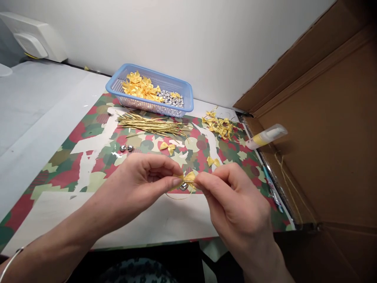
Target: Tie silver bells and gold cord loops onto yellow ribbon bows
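Between my two hands, above the near part of the table, is a yellow ribbon bow (190, 177) with a silver jingle bell (184, 186) at its middle. My left hand (147, 175) pinches the bow's left side between thumb and forefinger. On its right side, the fingertips of my right hand (235, 194) are closed on the bow and a thin gold tie (179, 197), which loops below the bell. Just beyond my hands lie two loose bows, one yellow bow (167, 147) and another bow (213, 161). Two silver bells (126, 148) sit to the left.
A blue basket (149, 70) holding bows and bells stands at the back by the wall. Before it lies a bundle of gold ties (150, 125). Bows with ties (219, 125) are heaped at right, near a glue bottle (266, 136) leaning against a cardboard panel (324, 118).
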`<action>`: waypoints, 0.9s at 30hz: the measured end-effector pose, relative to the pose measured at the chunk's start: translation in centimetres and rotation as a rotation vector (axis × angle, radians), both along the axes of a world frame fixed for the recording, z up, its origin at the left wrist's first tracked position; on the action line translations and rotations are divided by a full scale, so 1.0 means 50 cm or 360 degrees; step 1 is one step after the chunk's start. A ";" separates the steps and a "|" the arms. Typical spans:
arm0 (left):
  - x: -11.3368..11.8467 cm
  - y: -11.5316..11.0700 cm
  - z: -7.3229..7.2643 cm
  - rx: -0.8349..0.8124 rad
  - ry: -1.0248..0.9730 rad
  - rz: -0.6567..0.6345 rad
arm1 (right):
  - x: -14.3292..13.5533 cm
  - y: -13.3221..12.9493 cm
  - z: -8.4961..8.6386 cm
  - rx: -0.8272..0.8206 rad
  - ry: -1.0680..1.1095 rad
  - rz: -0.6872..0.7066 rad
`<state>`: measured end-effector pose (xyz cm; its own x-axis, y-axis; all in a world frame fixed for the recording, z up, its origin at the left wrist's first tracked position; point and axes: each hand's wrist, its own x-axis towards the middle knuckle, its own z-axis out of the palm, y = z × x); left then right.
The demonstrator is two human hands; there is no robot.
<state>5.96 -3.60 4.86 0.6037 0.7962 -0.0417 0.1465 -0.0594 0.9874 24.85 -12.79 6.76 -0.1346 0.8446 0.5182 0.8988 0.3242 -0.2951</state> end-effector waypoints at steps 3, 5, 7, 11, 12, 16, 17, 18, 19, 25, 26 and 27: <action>0.001 0.000 0.003 -0.0029 0.0015 -0.0032 | 0.001 0.001 -0.003 0.0048 -0.0027 0.0026; 0.001 0.000 0.003 -0.0045 0.0013 -0.0057 | 0.003 0.002 -0.004 0.0049 -0.0017 0.0039; 0.000 0.001 0.000 -0.0064 -0.0010 -0.0069 | 0.006 0.002 -0.003 0.0016 0.0025 0.0058; -0.002 0.001 -0.008 -0.0092 -0.0060 -0.0093 | 0.013 0.008 0.005 -0.0067 0.0113 0.0092; -0.003 0.001 -0.010 -0.0087 -0.0063 -0.0098 | 0.015 0.010 0.007 -0.0085 0.0118 0.0100; -0.002 0.001 -0.011 -0.0044 -0.0051 -0.0119 | 0.022 0.016 0.013 -0.0121 0.0093 0.0146; -0.001 0.001 -0.011 -0.0033 -0.0049 -0.0118 | 0.023 0.018 0.014 -0.0124 0.0081 0.0157; -0.001 0.001 -0.010 -0.0024 -0.0048 -0.0115 | 0.025 0.019 0.015 -0.0131 0.0069 0.0168; 0.000 0.001 -0.010 -0.0017 -0.0046 -0.0113 | 0.026 0.020 0.017 -0.0140 0.0053 0.0178; 0.000 0.001 -0.013 0.0050 -0.0029 -0.0141 | 0.032 0.027 0.029 -0.0175 -0.0055 0.0262; -0.001 0.001 -0.013 0.0067 -0.0032 -0.0149 | 0.033 0.028 0.031 -0.0172 -0.0066 0.0284; -0.001 0.001 -0.014 0.0082 -0.0034 -0.0155 | 0.034 0.030 0.033 -0.0170 -0.0079 0.0304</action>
